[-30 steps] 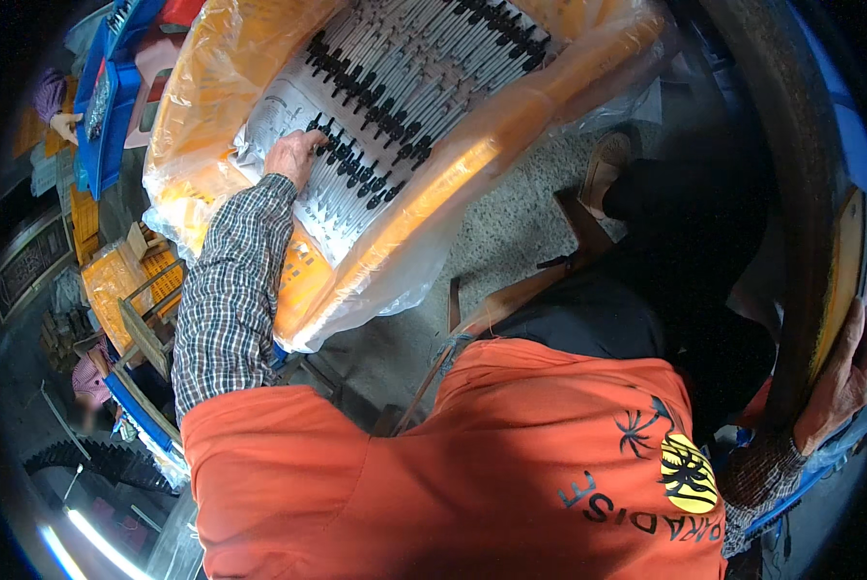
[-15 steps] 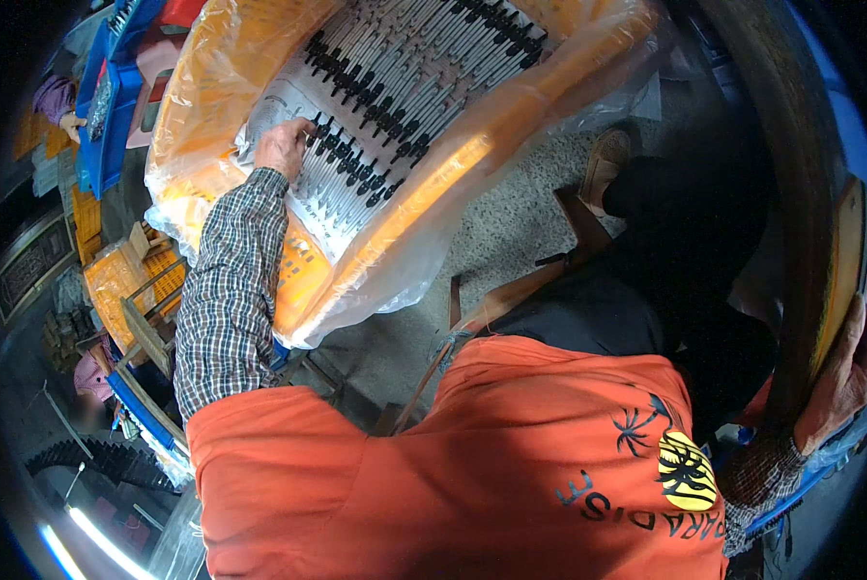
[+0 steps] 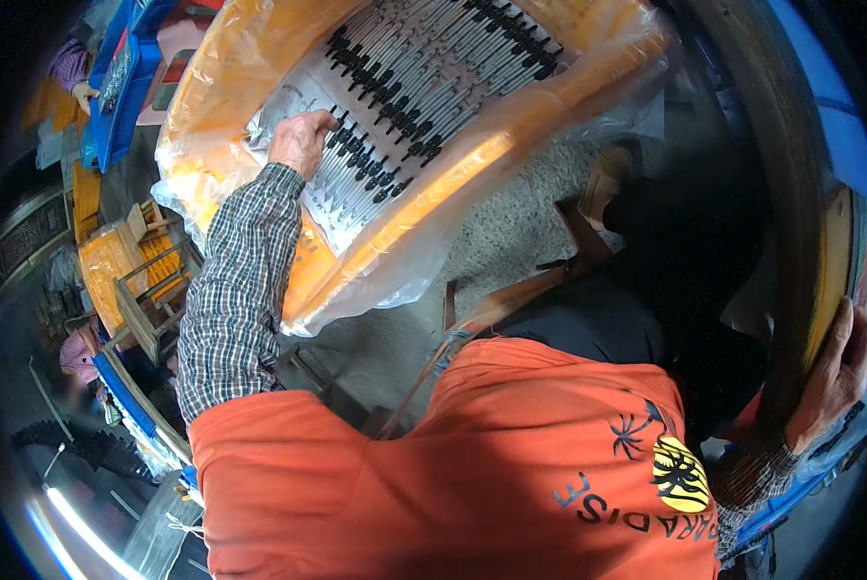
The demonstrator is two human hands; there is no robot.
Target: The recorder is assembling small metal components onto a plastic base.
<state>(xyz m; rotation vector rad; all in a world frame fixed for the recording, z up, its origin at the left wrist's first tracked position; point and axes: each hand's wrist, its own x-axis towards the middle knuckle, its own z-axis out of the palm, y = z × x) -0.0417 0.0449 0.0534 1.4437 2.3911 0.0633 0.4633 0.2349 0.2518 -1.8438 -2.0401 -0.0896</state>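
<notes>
My left hand reaches into a yellow crate lined with a clear plastic bag. Its fingers are pinched together at the upper left end of the nearest row of thin metal rods with black ends; what sits between the fingertips is hidden. More such rods lie in close parallel rows further back, on white paper. At the far right, my right hand lies with its fingers stretched along the edge of a board, holding nothing that I can see.
A thick curved dark beam stands between my body and the board. Blue bins are at the upper left, near another person's hand. Wooden frames and yellow crates stand to the left. Wooden legs rise from the speckled floor.
My left hand stays at the same end of the near row, fingers still pinched. My right hand has moved up along the board edge and its fingers are stretched out. The whole view has shifted slightly.
</notes>
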